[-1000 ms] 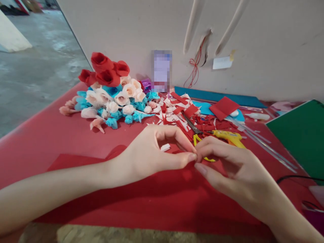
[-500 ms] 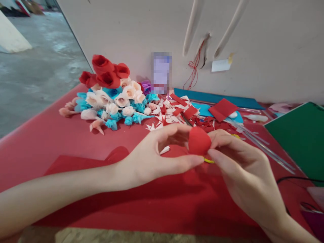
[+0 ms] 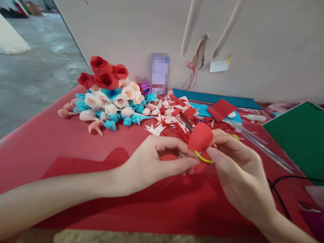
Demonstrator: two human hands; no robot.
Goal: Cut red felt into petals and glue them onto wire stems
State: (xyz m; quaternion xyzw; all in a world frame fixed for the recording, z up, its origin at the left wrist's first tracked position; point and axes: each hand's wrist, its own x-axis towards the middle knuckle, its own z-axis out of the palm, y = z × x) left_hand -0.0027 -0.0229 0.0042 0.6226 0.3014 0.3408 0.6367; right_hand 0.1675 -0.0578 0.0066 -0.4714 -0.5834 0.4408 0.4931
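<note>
A rounded red paper petal (image 3: 200, 137) is pinched at its right edge between the thumb and fingers of my right hand (image 3: 234, 162). Just left of its base is my left hand (image 3: 164, 158), thumb and fingertips brought together on what looks like a thin strand (image 3: 170, 183), faintly visible below the hand. The strand's kind is too fine to make out. Behind the petal, scissors lie on the table, with dark blades (image 3: 186, 123) and a yellow handle loop (image 3: 204, 158) partly hidden by the petal and my hands.
Crepe-paper flowers (image 3: 121, 101) in red, cream and blue are heaped at the back left. Paper scraps (image 3: 162, 118) lie beside them. A red paper square (image 3: 221, 110), clear rods (image 3: 265, 148) and a green board (image 3: 296, 138) are on the right. Red paper sheets (image 3: 141, 209) lie in front.
My left hand has drawn slightly left and down, off the petal. The petal has tilted and shows more of its face, still in my right hand. More of the yellow handle shows.
</note>
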